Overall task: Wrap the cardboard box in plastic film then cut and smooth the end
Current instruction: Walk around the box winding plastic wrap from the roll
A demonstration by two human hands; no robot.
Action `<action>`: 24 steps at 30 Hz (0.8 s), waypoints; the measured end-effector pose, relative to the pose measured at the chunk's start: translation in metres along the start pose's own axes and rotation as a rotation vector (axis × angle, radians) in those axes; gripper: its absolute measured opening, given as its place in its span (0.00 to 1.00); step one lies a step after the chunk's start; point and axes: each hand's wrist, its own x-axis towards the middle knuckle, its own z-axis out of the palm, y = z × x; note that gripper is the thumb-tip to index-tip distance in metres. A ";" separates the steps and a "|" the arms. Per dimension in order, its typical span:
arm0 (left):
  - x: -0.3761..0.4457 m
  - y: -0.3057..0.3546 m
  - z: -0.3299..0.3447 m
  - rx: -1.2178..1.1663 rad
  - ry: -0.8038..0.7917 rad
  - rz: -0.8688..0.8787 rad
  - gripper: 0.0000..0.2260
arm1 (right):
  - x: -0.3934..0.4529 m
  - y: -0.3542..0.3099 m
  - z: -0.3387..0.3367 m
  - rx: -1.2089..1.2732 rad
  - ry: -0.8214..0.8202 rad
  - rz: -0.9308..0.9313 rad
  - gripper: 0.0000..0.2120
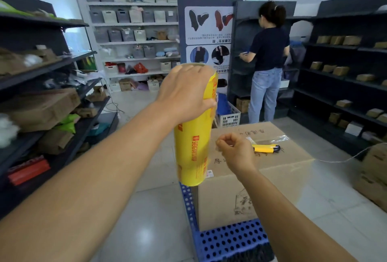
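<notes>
- Left hand (184, 92) grips the upright film roll (193, 136), blocking the view.
- Right hand (235, 150) pinches thin film over the cardboard box (272, 157).
- Yellow knife (266, 148) lies at 3 o'clock of it.
- A person (268, 60) stands at 1 o'clock.

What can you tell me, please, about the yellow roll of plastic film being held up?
The roll of plastic film is a long cylinder in glossy yellow wrapping with red print along it. It is held nearly upright in the air beside the cardboard box. The left hand grips its upper part; the right hand works at its side with pinched fingers.
</notes>
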 end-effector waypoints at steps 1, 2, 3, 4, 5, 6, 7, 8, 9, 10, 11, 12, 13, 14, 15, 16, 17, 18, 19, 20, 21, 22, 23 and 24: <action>-0.008 0.004 -0.007 0.011 -0.009 -0.017 0.22 | -0.009 0.001 0.001 0.013 -0.012 0.004 0.07; -0.016 0.007 -0.013 0.019 -0.021 -0.037 0.21 | -0.018 0.001 0.001 0.030 -0.029 0.007 0.06; -0.024 0.009 -0.019 0.025 -0.033 -0.058 0.21 | -0.027 0.002 0.002 0.046 -0.048 0.009 0.06; -0.032 0.010 -0.024 0.033 -0.045 -0.075 0.21 | -0.036 0.002 0.003 0.054 -0.063 0.009 0.06; -0.040 0.012 -0.028 0.044 -0.060 -0.084 0.21 | -0.044 0.003 0.004 0.049 -0.074 0.007 0.06; -0.047 0.013 -0.031 0.057 -0.079 -0.091 0.21 | -0.050 0.003 0.006 0.042 -0.084 0.003 0.06; -0.054 0.014 -0.034 0.067 -0.097 -0.100 0.22 | -0.057 0.004 0.007 0.040 -0.097 0.003 0.07; -0.060 0.014 -0.035 0.074 -0.116 -0.110 0.23 | -0.063 0.006 0.010 0.046 -0.112 0.010 0.08; -0.066 0.014 -0.036 0.080 -0.134 -0.118 0.23 | -0.068 0.008 0.013 0.052 -0.126 0.024 0.08; -0.072 0.014 -0.036 0.085 -0.152 -0.126 0.24 | -0.074 0.010 0.017 0.047 -0.140 0.039 0.09; -0.079 0.013 -0.034 0.083 -0.170 -0.130 0.25 | -0.079 0.014 0.022 0.030 -0.150 0.052 0.08; -0.085 0.011 -0.032 0.074 -0.186 -0.135 0.25 | -0.083 0.018 0.027 0.012 -0.159 0.066 0.07; -0.091 0.008 -0.028 0.062 -0.200 -0.140 0.25 | -0.088 0.022 0.031 0.002 -0.168 0.079 0.05; -0.098 0.004 -0.023 0.052 -0.213 -0.145 0.25 | -0.093 0.026 0.035 -0.002 -0.176 0.092 0.04; -0.104 0.000 -0.017 0.043 -0.224 -0.146 0.24 | -0.097 0.030 0.039 -0.015 -0.180 0.100 0.03; -0.110 -0.005 -0.011 0.034 -0.235 -0.143 0.24 | -0.100 0.036 0.044 -0.038 -0.178 0.104 0.03; -0.116 -0.009 -0.005 0.026 -0.248 -0.138 0.24 | -0.103 0.041 0.049 -0.070 -0.173 0.111 0.03; -0.122 -0.014 0.002 0.021 -0.262 -0.133 0.25 | -0.106 0.046 0.053 -0.101 -0.164 0.123 0.04; -0.127 -0.020 0.008 0.015 -0.277 -0.128 0.25 | -0.108 0.051 0.058 -0.128 -0.154 0.141 0.04; -0.132 -0.025 0.015 0.009 -0.291 -0.123 0.25 | -0.110 0.055 0.064 -0.153 -0.145 0.161 0.04; -0.137 -0.031 0.022 0.003 -0.307 -0.115 0.25 | -0.112 0.060 0.069 -0.173 -0.133 0.179 0.04; -0.142 -0.036 0.029 -0.004 -0.323 -0.104 0.25 | -0.113 0.065 0.075 -0.189 -0.119 0.196 0.04; -0.146 -0.041 0.037 -0.015 -0.336 -0.086 0.25 | -0.115 0.071 0.080 -0.204 -0.104 0.213 0.04; -0.150 -0.045 0.045 -0.026 -0.344 -0.063 0.25 | -0.117 0.076 0.085 -0.220 -0.091 0.231 0.05</action>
